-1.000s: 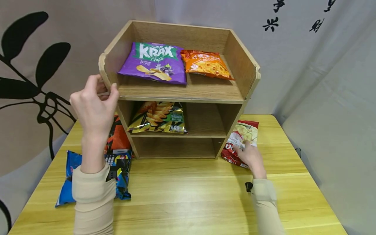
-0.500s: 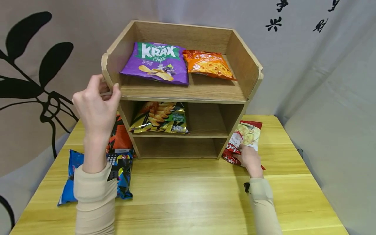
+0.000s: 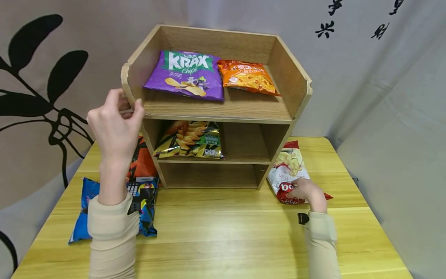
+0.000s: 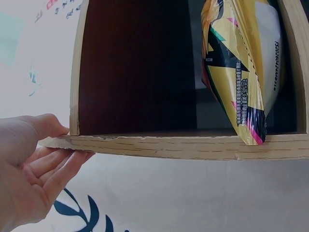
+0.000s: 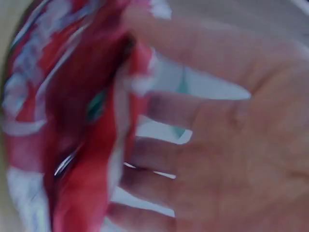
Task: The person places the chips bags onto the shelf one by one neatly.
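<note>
In the head view, my left hand [image 3: 115, 128] grips the left side panel of a wooden shelf unit [image 3: 219, 118]. The left wrist view shows its thumb on one face of the panel and its fingers on the other. To the right of the unit, my right hand [image 3: 310, 190] holds a red-and-white chip bag [image 3: 285, 174] near its lower end, the bag's far end toward the wall. Blurred in the right wrist view, the fingers and thumb close on the red end of the bag [image 5: 82, 183].
A purple Krax chip bag [image 3: 188, 75] and an orange snack bag [image 3: 247, 77] lie on the top level. Below is a black-and-gold chip bag [image 3: 195, 139]. Blue [image 3: 81, 217] and red-orange [image 3: 143, 164] bags lie left of the unit on the wooden table [image 3: 223, 232].
My right hand has shifted right and toward me, and the red-and-white bag has turned and slid slightly with it. The left hand keeps its grip on the panel.
</note>
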Motion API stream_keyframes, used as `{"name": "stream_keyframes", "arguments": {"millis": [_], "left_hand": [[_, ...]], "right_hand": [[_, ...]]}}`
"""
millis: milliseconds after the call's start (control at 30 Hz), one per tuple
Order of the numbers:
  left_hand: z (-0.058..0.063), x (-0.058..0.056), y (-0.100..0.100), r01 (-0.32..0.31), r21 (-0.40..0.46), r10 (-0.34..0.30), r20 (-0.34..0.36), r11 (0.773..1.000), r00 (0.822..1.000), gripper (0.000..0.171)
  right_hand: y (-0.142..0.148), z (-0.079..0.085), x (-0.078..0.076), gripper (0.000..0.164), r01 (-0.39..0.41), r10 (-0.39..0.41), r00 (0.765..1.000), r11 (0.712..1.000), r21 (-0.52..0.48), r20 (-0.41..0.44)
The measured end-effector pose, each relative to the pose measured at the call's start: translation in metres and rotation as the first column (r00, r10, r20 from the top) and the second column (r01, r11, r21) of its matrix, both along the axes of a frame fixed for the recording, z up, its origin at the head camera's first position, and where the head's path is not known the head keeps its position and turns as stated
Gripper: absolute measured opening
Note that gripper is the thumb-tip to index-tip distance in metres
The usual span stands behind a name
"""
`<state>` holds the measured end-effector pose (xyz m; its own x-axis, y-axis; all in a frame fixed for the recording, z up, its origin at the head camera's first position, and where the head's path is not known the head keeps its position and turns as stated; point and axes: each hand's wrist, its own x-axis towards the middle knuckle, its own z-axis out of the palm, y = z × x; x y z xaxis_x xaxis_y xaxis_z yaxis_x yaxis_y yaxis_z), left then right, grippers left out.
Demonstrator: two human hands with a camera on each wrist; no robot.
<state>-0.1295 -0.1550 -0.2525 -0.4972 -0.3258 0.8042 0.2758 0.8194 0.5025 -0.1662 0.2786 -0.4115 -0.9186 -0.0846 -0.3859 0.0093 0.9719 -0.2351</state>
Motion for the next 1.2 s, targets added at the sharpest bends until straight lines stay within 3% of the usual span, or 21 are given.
{"name": "stream_keyframes", "arguments": {"millis": [133,267,400,567,900,1100,1200], "left_hand": [[0.000,0.000,0.000,-0.008,0.014,0.008,0.006,1.000,1.000,0.026],[0.000,-0.001,0.000,-0.009,0.022,0.009,0.013,1.000,1.000,0.025],[0.000,-0.002,0.001,-0.003,0.025,0.003,0.012,1.000,1.000,0.025],[0.000,-0.002,0.002,0.013,0.030,-0.013,0.010,0.999,1.000,0.025],[0.000,-0.002,0.004,0.003,0.031,-0.003,0.000,1.000,1.000,0.024],[0.000,0.000,0.001,-0.001,-0.036,0.001,0.001,0.999,1.000,0.028],[0.000,0.000,0.001,-0.002,-0.018,0.002,0.011,1.000,1.000,0.028]], "right_hand": [[-0.023,0.001,-0.006,0.057,0.078,-0.077,0.996,0.997,0.016,-0.052],[-0.041,-0.017,-0.017,0.057,0.179,-0.165,0.977,0.979,0.096,-0.138],[-0.048,-0.029,-0.026,0.060,0.202,-0.170,0.968,0.965,0.168,-0.186],[-0.047,-0.031,-0.027,0.054,0.197,-0.155,0.967,0.959,0.205,-0.203],[-0.025,-0.021,-0.020,0.035,0.152,-0.119,0.983,0.958,0.243,-0.143],[-0.009,-0.013,-0.013,0.028,0.124,-0.103,0.991,0.959,0.256,-0.091],[-0.006,-0.010,-0.010,0.034,0.128,-0.120,0.991,0.969,0.211,-0.050]]}}
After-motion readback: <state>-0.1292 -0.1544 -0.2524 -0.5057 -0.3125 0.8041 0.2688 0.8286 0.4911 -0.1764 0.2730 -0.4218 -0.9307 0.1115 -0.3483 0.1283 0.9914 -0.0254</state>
